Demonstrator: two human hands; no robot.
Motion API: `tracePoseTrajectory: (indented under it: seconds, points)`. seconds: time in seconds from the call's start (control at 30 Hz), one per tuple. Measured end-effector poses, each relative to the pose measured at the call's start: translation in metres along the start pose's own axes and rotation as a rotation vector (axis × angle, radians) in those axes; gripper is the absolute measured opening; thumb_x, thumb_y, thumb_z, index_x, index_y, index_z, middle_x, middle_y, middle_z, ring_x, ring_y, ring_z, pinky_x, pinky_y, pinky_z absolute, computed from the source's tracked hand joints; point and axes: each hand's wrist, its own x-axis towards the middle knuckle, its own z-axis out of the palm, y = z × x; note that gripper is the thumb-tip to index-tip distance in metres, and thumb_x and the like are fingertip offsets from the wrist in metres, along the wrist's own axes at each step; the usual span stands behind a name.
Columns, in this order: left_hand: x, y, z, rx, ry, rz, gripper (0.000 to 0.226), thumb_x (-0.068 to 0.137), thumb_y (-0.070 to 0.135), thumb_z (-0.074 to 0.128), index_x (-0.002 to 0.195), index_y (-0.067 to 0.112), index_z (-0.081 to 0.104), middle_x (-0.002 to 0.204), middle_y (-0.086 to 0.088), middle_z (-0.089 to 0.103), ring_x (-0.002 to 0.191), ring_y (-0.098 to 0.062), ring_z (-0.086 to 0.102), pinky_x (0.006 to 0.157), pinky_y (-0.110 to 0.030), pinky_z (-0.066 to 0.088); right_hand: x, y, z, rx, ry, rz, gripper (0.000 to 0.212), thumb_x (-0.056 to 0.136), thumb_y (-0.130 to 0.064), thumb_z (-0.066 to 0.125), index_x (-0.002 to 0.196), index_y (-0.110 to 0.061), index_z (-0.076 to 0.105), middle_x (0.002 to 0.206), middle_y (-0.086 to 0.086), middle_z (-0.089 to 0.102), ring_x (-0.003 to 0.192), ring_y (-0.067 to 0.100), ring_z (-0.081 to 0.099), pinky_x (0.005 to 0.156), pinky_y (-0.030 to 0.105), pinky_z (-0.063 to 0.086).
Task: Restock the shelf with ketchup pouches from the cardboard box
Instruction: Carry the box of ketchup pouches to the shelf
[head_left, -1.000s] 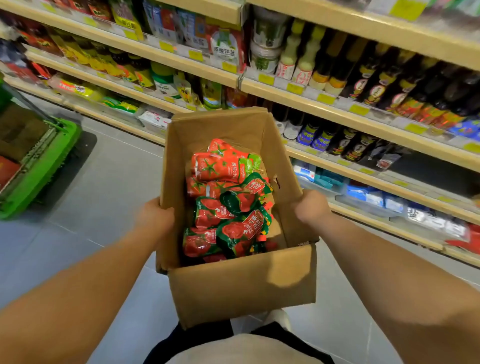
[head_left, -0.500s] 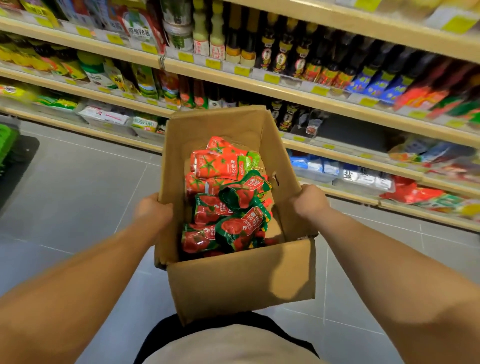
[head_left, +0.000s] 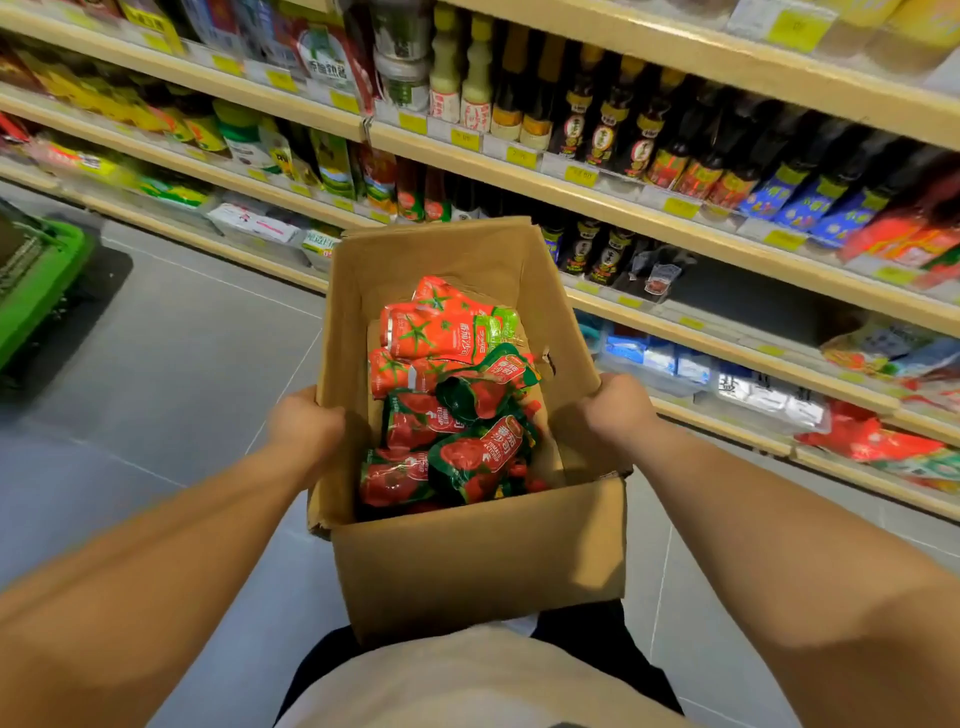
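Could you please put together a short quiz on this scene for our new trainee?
1. True or false: the ketchup pouches lie on the floor beside the cardboard box.
2. How is the box held? A) by one hand underneath B) by a hand on each side wall C) it stands on the floor.
3. Fill in: the basket at the far left is ____.
Key: 1 false, they lie inside the box. 2 B: the left hand and right hand grip opposite walls. 3 green.

Open cardboard box (head_left: 478, 561) of ketchup pouches (head_left: 452, 415) between left grip (head_left: 306, 426) and right grip (head_left: 618, 410)
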Motion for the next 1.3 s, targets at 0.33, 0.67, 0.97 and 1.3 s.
tracePoseTrajectory:
  seconds: [0.33,0.67,0.97,1.3]
  points:
    - [-0.068,-0.004,0.050,-0.092,0.248,-0.224,0.029,0.085,0.016,0.057,0.114,0.012,0.062,0.096,-0.017,0.066,0.084,-0.038,0.062,0.077,-0.043,0.055,0.063,-0.014,-0.050,-0.302,-0.151,-0.191,0.012,0.087,-0.008,0.051,0.097,-0.006,0.058,0.092,0.011,0.056,0.080,0.024,0.052,0.056,0.026,0.037]
    - [-0.117,-0.031,0.086,-0.241,0.366,-0.419,0.032,0.085,0.018,0.058,0.117,0.014,0.060,0.102,-0.018,0.067,0.089,-0.040,0.062,0.083,-0.048,0.054,0.090,-0.015,-0.040,-0.494,-0.230,-0.458,0.014,0.087,-0.015,0.049,0.091,-0.005,0.057,0.078,0.005,0.053,0.064,0.017,0.048,0.047,0.023,0.029]
    - [-0.088,-0.063,0.113,-0.352,0.376,-0.514,0.032,0.087,0.015,0.055,0.118,0.012,0.060,0.102,-0.017,0.066,0.088,-0.037,0.061,0.083,-0.045,0.053,0.135,-0.017,0.015,-0.470,-0.297,-0.535,0.017,0.082,-0.021,0.055,0.095,-0.010,0.057,0.088,0.009,0.057,0.074,0.023,0.051,0.051,0.025,0.034]
    - [0.001,-0.093,0.214,-0.354,0.414,-0.586,0.032,0.086,0.018,0.056,0.117,0.014,0.061,0.107,-0.017,0.066,0.094,-0.039,0.062,0.085,-0.047,0.053,0.263,-0.003,0.091,-0.564,-0.360,-0.607,0.033,0.087,-0.024,0.054,0.115,-0.007,0.057,0.108,0.014,0.061,0.084,0.024,0.053,0.067,0.029,0.040]
